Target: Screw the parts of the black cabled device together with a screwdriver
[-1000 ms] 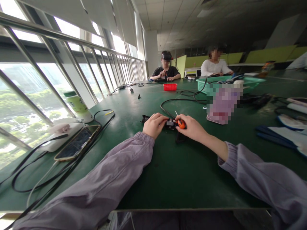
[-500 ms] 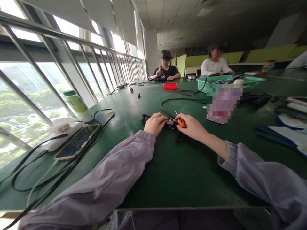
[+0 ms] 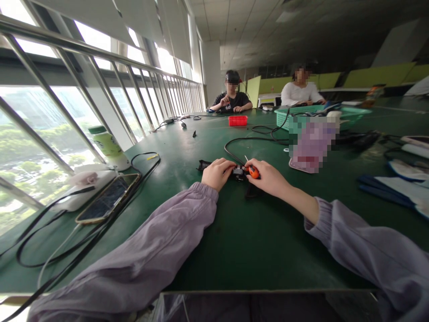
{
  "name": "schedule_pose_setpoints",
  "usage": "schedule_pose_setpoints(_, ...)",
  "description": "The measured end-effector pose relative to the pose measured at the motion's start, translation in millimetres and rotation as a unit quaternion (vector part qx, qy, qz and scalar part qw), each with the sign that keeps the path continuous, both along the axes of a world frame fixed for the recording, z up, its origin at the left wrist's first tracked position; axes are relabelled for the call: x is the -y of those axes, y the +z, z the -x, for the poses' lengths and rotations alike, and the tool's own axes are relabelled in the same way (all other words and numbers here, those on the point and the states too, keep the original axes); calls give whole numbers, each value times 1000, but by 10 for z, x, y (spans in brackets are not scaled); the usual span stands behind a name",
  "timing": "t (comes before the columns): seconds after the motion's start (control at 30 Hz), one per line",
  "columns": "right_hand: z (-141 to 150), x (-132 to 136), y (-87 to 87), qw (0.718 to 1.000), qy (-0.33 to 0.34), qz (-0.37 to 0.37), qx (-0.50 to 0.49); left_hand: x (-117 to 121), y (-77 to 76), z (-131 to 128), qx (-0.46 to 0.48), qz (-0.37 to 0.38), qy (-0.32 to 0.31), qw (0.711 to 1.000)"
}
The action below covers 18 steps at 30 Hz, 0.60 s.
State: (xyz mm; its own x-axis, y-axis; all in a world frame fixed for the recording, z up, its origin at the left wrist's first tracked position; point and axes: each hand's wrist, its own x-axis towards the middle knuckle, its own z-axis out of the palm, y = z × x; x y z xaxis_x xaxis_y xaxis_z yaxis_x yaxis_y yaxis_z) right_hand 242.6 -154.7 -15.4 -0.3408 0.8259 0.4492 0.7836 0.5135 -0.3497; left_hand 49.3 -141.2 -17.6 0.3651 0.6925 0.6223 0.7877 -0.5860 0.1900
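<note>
A small black device [image 3: 238,173] with a grey block on it and black strap-like ends lies on the table between my hands. My left hand [image 3: 218,173] is closed on its left side, thumb and fingertips pinching its edge. In my right hand [image 3: 268,175], closed, is a screwdriver [image 3: 254,171] with a short orange and black handle. Its thin shaft points up and away, past my fingers. My right fingertips also rest against the device's right side. The fingers hide most of the device's detail.
On the left lie a phone [image 3: 109,199], black cables and a green-capped bottle [image 3: 109,147]. Ahead are a red box [image 3: 237,120] and a green basket [image 3: 351,117]. A purple phone [image 3: 311,147] and gloves [image 3: 395,188] are to the right. Two people sit across the table.
My hands, the device and the screwdriver have barely shifted. Across the table, the dark-clothed person's raised hand has moved a little.
</note>
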Motion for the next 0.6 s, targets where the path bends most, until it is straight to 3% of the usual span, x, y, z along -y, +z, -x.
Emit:
schedule_pose_setpoints(0.3,4,3,0,1000,0,0,5,23,13,-17,-50,-10,13,999)
schedule_pose_setpoints(0.6,2,0,-2,1000,2,3,7,32,16,-11,-14,3,10,1000)
